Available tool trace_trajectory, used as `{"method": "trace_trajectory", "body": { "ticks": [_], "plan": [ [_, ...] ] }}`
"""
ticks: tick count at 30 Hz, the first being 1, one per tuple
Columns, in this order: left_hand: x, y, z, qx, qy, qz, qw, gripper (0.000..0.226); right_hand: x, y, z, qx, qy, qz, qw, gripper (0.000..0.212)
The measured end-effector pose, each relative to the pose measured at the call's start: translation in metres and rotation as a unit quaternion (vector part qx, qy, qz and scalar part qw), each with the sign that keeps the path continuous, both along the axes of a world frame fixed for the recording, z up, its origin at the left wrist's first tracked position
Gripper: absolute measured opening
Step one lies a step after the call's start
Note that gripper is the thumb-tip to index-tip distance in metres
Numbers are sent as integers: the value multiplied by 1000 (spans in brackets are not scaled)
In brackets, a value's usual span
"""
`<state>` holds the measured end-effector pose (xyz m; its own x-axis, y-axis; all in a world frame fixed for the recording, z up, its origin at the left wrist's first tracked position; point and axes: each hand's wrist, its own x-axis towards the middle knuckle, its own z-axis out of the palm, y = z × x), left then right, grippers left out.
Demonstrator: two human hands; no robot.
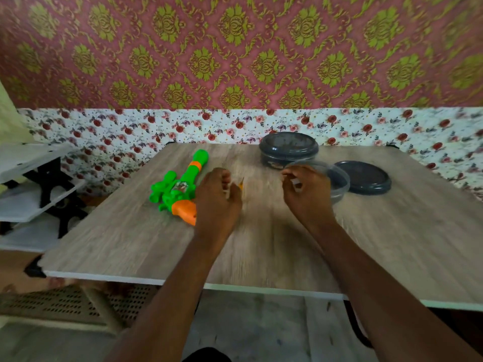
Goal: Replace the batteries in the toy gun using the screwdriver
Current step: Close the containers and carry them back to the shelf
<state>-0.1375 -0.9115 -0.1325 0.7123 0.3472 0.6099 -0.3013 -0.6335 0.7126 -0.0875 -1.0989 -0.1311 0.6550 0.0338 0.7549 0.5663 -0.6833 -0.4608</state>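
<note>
The green and orange toy gun (183, 184) lies on the wooden table (130, 231), left of centre, barrel pointing away. My left hand (217, 199) hovers just right of the gun's orange grip, fingers curled around a thin item. Only the item's yellow tip (241, 183) shows, and it looks like the screwdriver. My right hand (305, 194) is in front of a clear round container (339, 181), thumb and fingers pinched together. Blur hides whether it holds anything small. No batteries are visible.
A dark lidded round container (288, 150) stands at the table's back edge. A loose dark lid (366, 177) lies right of the clear container. A white shelf unit (34, 184) stands left of the table. The floral wall rises behind it.
</note>
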Motion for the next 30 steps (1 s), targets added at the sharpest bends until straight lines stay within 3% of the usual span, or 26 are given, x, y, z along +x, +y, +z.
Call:
{"method": "trace_trajectory", "body": {
  "ticks": [6,9,12,16,20,25,30],
  "plan": [
    [29,-61,3,104,97,-154,978,41,11,-73,8,50,18,-139,989,20],
    [44,-82,-6,113,131,-195,965,49,21,-108,9,2,34,-206,978,24],
    [56,-88,-16,127,95,-178,971,51,42,-142,0,-55,122,-230,964,28],
    [64,-84,-23,124,51,-145,980,39,68,-165,-10,-121,253,-187,941,34],
    [68,-76,-25,88,47,-132,986,36,74,-165,-12,-188,242,-144,941,53],
    [66,-74,-23,87,50,-131,986,38,88,-158,-1,-212,333,-163,904,39],
    [67,-74,-23,82,51,-133,986,36,88,-145,9,-247,324,-183,895,32]
  ]
}}
